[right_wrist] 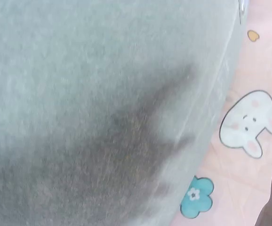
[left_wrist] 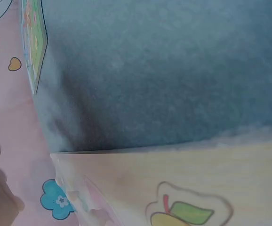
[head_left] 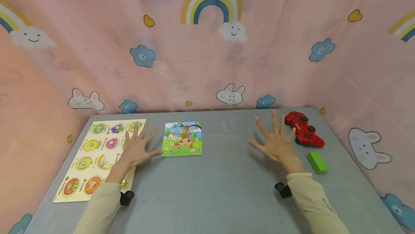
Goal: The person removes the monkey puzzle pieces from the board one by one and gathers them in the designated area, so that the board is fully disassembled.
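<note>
Hovering over the grey desk (head_left: 227, 176), both hands have their fingers spread and hold nothing. The left hand (head_left: 137, 149) is above the fruit board (head_left: 87, 162), just beside the monkey puzzle (head_left: 182, 138). The right hand (head_left: 275, 142) is near the red gamepad (head_left: 304, 129) and green block (head_left: 317, 162).

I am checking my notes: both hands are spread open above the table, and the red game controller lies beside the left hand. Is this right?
Not quite. The head view shows the red game controller beside the right hand, not the left hand. Both hands are indeed spread open above the table.
</note>
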A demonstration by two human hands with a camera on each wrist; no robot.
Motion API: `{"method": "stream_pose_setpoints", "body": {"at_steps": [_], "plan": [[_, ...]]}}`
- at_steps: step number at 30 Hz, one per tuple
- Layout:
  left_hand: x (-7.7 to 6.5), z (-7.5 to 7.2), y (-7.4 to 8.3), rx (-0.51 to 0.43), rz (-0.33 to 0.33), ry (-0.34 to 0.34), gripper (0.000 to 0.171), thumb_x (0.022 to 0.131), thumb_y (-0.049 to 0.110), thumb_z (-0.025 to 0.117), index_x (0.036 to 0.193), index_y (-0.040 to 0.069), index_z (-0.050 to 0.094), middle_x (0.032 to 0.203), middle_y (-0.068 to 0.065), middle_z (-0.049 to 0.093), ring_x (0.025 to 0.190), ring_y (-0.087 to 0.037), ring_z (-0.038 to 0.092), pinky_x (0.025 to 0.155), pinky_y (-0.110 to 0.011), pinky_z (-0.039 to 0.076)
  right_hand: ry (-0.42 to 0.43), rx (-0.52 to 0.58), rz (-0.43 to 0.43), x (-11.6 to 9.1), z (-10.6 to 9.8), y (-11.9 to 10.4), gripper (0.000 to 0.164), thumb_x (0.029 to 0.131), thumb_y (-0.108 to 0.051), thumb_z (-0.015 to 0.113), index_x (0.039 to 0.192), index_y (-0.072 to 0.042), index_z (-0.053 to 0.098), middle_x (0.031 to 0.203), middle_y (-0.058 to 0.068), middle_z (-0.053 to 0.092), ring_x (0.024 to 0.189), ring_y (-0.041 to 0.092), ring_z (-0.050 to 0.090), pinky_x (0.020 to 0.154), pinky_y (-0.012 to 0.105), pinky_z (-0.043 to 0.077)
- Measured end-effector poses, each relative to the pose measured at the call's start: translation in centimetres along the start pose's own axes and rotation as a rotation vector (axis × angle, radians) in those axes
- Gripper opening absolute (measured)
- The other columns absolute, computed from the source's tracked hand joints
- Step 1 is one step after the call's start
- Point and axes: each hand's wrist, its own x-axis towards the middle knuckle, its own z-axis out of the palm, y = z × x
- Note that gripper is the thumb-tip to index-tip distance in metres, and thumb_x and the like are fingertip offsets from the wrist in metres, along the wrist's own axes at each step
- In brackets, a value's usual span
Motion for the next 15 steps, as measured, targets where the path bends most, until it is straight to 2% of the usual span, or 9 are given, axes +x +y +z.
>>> {"method": "stream_pose_setpoints", "body": {"at_steps": [4,8,15], "plan": [[0.5,0.1,0.3,-0.08,0.051,-0.032,0.074,0.079,0.043,0.075,0.14,0.011,0.05,0.152,-0.025,0.027,0.139,-0.049,0.017,0.103,-0.068,0.015,-0.028,0.022,-0.029,-0.2,0.0,-0.6,0.086,0.089,-0.068,0.042,0.154,-0.03,0.003,0.153,0.014,-0.031,0.138,0.046,-0.024,0.091,0.08,-0.006],[1.1,0.4,0.8,-0.142,0.084,-0.084,0.058,0.078,0.033,0.078,0.129,0.009,0.061,0.146,-0.025,0.038,0.136,-0.048,0.027,0.102,-0.063,0.026,-0.062,0.032,-0.063,-0.6,0.6,-1.2,0.085,0.09,-0.067,0.042,0.155,-0.028,0.003,0.154,0.016,-0.029,0.138,0.045,-0.024,0.092,0.079,-0.004],[1.5,0.6,0.7,-0.177,0.101,-0.121,0.033,0.077,0.022,0.08,0.106,0.008,0.074,0.134,-0.017,0.055,0.129,-0.039,0.044,0.102,-0.053,0.034,-0.103,0.096,-0.127,-1.2,1.8,-3.1,0.082,0.091,-0.063,0.044,0.155,-0.029,0.005,0.156,0.018,-0.023,0.138,0.044,-0.023,0.093,0.079,-0.003]]}}
